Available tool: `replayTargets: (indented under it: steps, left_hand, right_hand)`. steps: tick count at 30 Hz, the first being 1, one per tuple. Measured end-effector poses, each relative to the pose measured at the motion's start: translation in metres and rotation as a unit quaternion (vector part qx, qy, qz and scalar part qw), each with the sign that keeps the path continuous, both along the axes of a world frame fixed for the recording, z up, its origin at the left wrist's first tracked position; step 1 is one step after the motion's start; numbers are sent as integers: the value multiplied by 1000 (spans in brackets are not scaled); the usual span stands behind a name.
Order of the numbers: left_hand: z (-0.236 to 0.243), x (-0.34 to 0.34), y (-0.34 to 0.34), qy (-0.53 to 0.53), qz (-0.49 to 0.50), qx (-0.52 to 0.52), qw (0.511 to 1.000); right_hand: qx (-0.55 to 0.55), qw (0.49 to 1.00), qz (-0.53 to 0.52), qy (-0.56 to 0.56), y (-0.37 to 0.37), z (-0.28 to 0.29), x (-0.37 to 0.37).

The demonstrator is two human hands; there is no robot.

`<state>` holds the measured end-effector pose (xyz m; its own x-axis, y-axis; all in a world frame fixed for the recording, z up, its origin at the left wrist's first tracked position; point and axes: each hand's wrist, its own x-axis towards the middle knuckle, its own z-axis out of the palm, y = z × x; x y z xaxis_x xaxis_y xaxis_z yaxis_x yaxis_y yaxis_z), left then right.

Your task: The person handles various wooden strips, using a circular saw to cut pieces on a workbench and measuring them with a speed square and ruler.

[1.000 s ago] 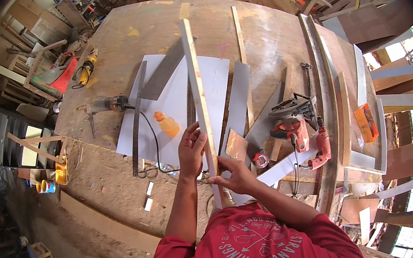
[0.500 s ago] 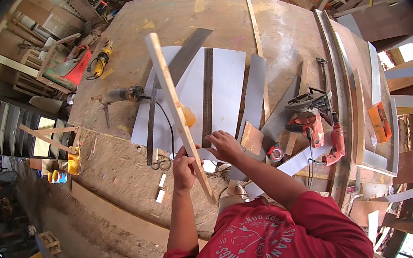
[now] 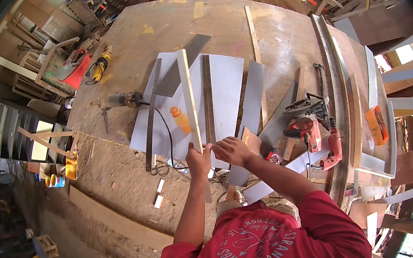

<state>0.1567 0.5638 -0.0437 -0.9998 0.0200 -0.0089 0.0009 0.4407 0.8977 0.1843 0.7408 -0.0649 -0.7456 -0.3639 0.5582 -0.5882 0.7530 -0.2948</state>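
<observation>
Left hand [image 3: 198, 161]: fingers closed around a pale wooden strip [image 3: 188, 95], gripping it nearer its lower end. The strip stands out in front of the person, above the worktable [image 3: 153, 27]; its far end reaches over the white sheets [image 3: 227, 90] and its near end shows beside the left wrist.

Right hand [image 3: 232, 151]: just right of the left hand, fingers bent and drawn together, tips near the left thumb. I cannot tell whether they touch the strip or pinch something small.

Around the hands: an orange bottle [image 3: 180, 119] appears just left of the strip. A narrow dark strip [image 3: 154, 115] lies farther left, with a black cable [image 3: 170, 133] curving beside it. A grey panel [image 3: 181, 65] lies slantwise across the upper part of the sheets, partly hidden by the wooden strip.

Right side of the table: a red-and-black tape measure [image 3: 273, 158], then a red circular saw [image 3: 307, 129] with a red drill [image 3: 334, 149] just beside it. Left side: a yellow power tool [image 3: 99, 67] near the table's edge. The person wears a red shirt [image 3: 302, 236].
</observation>
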Motion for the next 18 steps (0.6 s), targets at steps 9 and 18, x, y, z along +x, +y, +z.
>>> replayTargets:
  steps: [9, 18]
  left_hand:
    - [-8, 15, -16, -48, -28, 20, 998]
    - [-28, 59, -39, -106, -22, -94, 990]
  right_hand:
    - [-309, 928, -202, 55, 80, 110, -42]
    - [-514, 781, -243, 258, 293, 332, -88]
